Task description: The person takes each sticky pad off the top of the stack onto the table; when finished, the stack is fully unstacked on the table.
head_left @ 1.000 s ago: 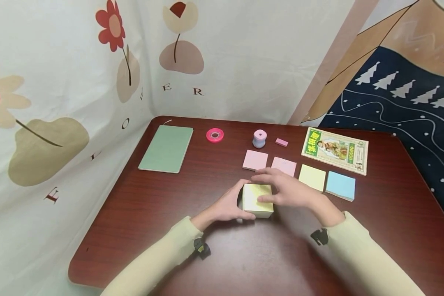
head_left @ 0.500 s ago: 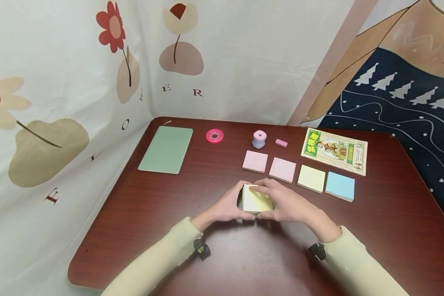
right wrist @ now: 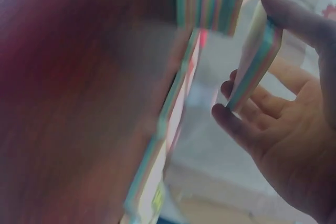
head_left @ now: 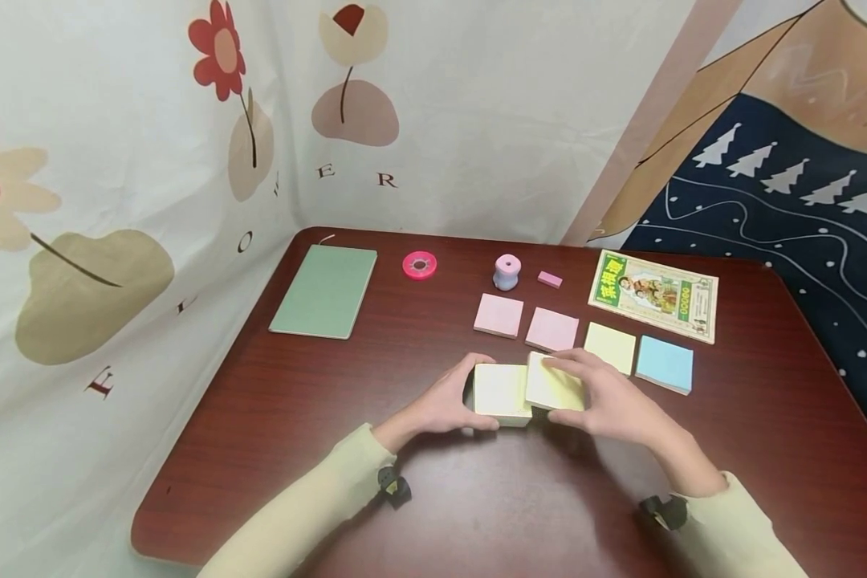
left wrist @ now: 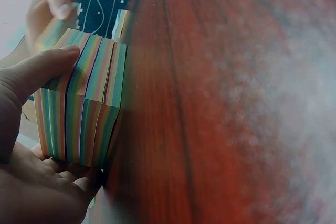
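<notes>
Right fingers: pinching a thin yellow slab of notes, thumb on one edge and fingertips on the other, as the right wrist view is showing.
Right hand: hovering just above the desk, holding the slab tilted and just beside the block's right edge.
Left fingers: curling around the thick note block, thumb lying along its striped, multicoloured side.
Left hand: cupping the block from the left while it is sitting on the desk, in front of the row of pads.
Arms: both in pale cream sleeves, reaching in from the near edge, a small dark device showing at each wrist.
Desk: dark red wood grain with rounded corners.
Row behind the hands: two pink pads, a yellow pad and a blue pad lying side by side.
Far edge: a green notebook, a pink tape roll, a small pink and blue sharpener, a pink eraser and a printed booklet.
Room: a flower-print curtain is hanging to the left and behind, a mountain-and-trees hanging to the right.
</notes>
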A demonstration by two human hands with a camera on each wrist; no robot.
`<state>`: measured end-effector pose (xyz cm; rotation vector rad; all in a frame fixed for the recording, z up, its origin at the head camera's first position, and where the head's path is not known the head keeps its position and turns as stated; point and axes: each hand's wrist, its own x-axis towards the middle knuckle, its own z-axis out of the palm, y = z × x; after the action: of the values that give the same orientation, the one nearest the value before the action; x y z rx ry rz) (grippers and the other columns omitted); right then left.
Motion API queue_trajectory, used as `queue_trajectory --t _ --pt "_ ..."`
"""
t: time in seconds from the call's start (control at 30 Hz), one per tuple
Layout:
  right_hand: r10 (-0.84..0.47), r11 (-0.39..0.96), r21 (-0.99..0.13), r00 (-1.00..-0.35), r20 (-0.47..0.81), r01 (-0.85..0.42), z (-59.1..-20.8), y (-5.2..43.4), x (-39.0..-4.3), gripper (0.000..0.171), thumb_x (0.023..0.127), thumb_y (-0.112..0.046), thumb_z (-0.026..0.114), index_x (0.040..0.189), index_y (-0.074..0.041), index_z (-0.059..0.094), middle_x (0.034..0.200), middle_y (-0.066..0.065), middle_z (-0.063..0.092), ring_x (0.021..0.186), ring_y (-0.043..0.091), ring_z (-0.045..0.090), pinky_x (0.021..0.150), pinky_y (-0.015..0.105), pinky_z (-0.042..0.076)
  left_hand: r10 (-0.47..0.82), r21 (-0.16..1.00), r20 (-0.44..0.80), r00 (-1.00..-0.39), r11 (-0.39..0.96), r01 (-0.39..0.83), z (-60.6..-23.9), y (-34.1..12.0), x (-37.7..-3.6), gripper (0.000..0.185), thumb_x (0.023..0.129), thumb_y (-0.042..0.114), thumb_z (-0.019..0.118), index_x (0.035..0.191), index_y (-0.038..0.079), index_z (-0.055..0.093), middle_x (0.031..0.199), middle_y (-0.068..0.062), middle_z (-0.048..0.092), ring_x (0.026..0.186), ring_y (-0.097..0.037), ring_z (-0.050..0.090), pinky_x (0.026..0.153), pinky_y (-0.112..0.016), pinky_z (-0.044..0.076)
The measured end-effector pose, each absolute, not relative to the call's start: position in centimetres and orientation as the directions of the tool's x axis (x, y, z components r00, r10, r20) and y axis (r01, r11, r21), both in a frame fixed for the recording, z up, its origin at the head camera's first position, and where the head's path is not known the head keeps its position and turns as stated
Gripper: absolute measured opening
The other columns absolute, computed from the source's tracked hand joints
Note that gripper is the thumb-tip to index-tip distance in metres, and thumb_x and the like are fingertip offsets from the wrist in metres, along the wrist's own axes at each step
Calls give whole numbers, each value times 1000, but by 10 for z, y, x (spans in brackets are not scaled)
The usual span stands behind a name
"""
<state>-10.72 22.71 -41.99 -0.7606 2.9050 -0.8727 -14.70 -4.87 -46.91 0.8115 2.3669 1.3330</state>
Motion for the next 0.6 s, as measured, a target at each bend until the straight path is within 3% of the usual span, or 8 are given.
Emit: queue_trajectory --t 0.3,0.6 --pt "-389 831 -388 -915 107 -398 -443 267 -92 67 70 -20 87 129 -1 60 119 16 58 104 31 55 84 50 46 608 854 4 -794 411 320 -470 -49 -147 85 67 25 90 136 15 41 116 -1 55 103 -16 52 89 -34 42" --pt "-355 845 -393 -930 98 -364 -453 272 -88 67 70 -17 87 129 0 60 115 16 58 101 31 53 84 49 45 613 853 5 -790 410 323 -472 -50 -147 85 67 26 91 136 16 41 117 1 55 103 -14 52 90 -33 42"
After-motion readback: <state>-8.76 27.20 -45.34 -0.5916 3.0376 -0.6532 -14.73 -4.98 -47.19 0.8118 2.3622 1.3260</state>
